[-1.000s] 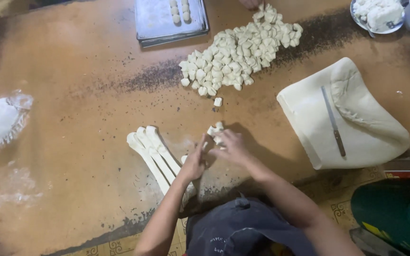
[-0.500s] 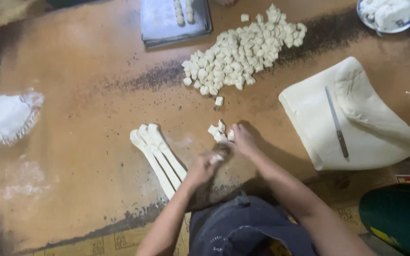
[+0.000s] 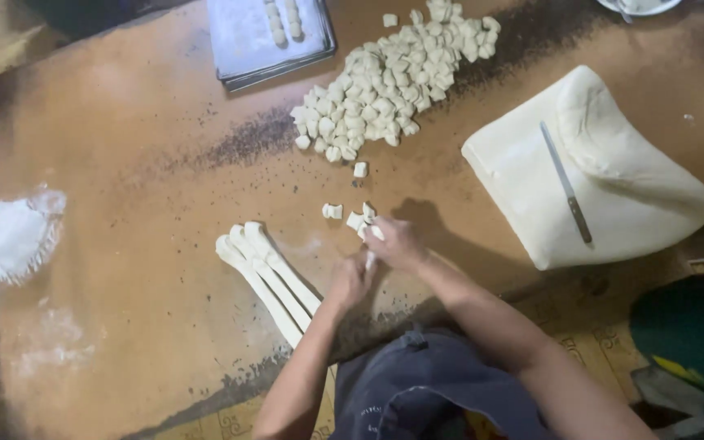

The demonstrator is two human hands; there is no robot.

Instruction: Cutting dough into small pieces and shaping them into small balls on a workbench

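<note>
Both hands have drawn together since a moment ago: left hand (image 3: 350,281) and right hand (image 3: 394,243) pinch one dough strip (image 3: 370,259) between them, cut dough pieces (image 3: 358,218) just beyond the right fingers, so portioning continues.

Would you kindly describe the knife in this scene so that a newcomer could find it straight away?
Start at the brown worktable and look to its right side, where a large pale slab of dough lies. The knife rests flat on top of that slab, lying diagonally. It is the only thin, dark, metal thing there, unlike the soft white dough pieces piled farther left.
</note>
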